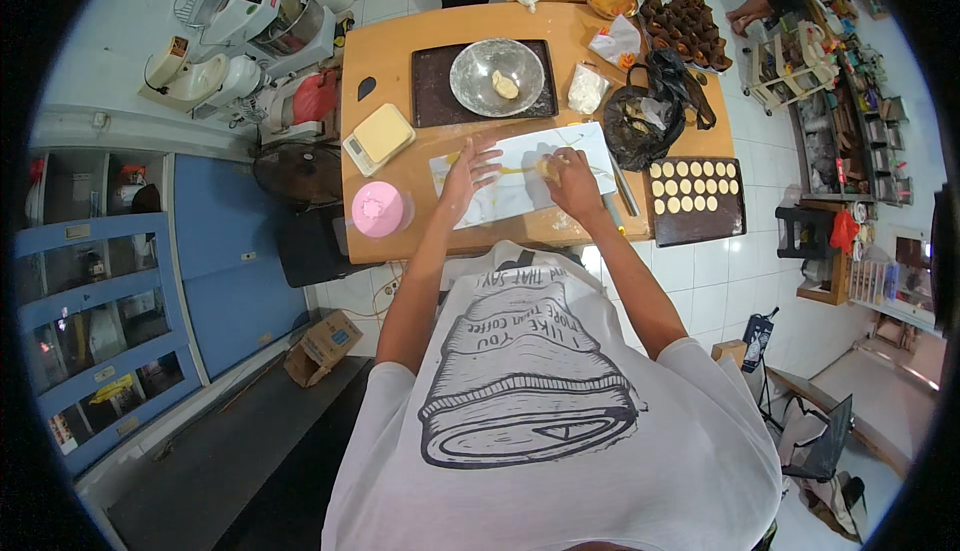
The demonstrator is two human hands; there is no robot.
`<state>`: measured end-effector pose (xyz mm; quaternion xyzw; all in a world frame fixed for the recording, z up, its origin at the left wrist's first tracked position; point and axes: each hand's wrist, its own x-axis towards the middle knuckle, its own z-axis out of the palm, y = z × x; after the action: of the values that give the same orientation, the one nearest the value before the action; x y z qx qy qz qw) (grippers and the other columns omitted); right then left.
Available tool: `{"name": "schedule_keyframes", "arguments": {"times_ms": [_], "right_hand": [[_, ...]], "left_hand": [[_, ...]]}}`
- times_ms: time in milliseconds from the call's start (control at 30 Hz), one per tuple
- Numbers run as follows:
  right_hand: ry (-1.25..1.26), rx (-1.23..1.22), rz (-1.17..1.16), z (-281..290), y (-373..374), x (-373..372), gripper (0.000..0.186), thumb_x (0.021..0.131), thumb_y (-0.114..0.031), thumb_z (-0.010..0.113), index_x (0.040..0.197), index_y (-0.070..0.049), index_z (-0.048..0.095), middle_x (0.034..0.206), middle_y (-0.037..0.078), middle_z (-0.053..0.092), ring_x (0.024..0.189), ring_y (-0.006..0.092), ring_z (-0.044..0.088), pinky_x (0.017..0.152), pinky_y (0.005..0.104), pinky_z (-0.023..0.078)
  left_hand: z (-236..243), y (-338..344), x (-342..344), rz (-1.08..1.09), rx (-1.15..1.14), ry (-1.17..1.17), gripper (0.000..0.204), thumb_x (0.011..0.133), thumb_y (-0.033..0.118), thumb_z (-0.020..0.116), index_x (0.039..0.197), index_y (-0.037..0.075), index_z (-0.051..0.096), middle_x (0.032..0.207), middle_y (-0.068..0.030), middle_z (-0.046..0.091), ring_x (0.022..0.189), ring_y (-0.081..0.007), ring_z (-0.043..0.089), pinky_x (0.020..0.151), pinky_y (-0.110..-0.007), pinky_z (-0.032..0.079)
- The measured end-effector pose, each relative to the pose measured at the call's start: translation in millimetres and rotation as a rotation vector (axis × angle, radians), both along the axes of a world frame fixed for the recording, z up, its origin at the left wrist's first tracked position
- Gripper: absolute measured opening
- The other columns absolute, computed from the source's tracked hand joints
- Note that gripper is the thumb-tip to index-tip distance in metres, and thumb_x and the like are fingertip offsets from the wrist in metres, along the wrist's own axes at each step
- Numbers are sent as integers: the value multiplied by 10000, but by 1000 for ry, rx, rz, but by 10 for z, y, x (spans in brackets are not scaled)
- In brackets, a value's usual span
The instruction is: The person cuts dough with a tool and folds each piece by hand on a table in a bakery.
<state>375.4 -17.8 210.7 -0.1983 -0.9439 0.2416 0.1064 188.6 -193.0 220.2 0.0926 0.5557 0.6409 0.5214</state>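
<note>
My left hand point(470, 175) is held over the left part of a white marble-patterned board point(520, 207), fingers spread and nothing in them. Toward the board's right side, my right hand point(575, 187) has its fingers closed at a small pale round piece of dough point(546, 167), partly hidden by them. Beyond the board, a metal bowl point(478, 81) with a lump of dough point(505, 86) in it stands on a dark baking tray point(428, 91). To the right, another dark tray point(690, 229) carries rows of round pale dough discs point(697, 187).
A kitchen scale point(379, 139) and a pink tub point(379, 210) stand at the table's left. A metal rod point(625, 189) lies by the board's right end. Farther right are a black plastic bag point(640, 131), a white flour bag point(587, 89) and several brown paper cups point(686, 31).
</note>
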Motion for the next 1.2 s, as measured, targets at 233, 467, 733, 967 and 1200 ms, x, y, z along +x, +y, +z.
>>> {"name": "schedule_keyframes", "arguments": {"times_ms": [233, 467, 733, 967, 1200], "right_hand": [[-25, 10, -104, -39, -92, 11, 400, 803, -99, 752, 1187, -18, 673, 1211, 193, 621, 1116, 398, 570, 1011, 468, 464], [187, -220, -215, 165, -297, -23, 496, 808, -129, 770, 1276, -26, 644, 1161, 188, 665, 1065, 382, 639, 944, 431, 523], [863, -1731, -417, 411, -746, -81, 428, 1002, -153, 621, 1393, -5, 528, 1311, 98, 624, 1203, 248, 617, 1023, 380, 519], [860, -1820, -232, 909, -1242, -184, 571, 1007, -290, 627, 1453, -1, 419, 1399, 123, 545, 1282, 219, 567, 1068, 325, 516], [819, -1916, -222, 1100, -1455, -254, 581, 994, -216, 636, 1469, 15, 393, 1412, 130, 532, 1252, 229, 601, 1046, 340, 544]], "left_hand": [[-78, -412, -42, -17, -2, -46, 678, 1049, 624, 326, 1407, 90, 545, 1367, -124, 606, 1227, -271, 559, 1077, -435, 398], [-96, -640, -140, -59, -48, -38, 633, 1055, 579, 376, 1370, 69, 577, 1315, -115, 646, 1173, -253, 602, 1038, -407, 438], [230, -523, 92, -38, 107, 115, 426, 1043, 377, 536, 1331, 69, 596, 1293, -102, 641, 1107, -214, 637, 954, -358, 499], [888, -534, 197, -29, 261, 240, 392, 1028, 270, 603, 1319, 7, 590, 1248, -90, 640, 992, -141, 639, 867, -288, 513], [1012, -695, 93, -49, 239, 272, 349, 1003, 224, 649, 1267, -4, 632, 1193, -76, 662, 969, -114, 612, 854, -283, 505]]}}
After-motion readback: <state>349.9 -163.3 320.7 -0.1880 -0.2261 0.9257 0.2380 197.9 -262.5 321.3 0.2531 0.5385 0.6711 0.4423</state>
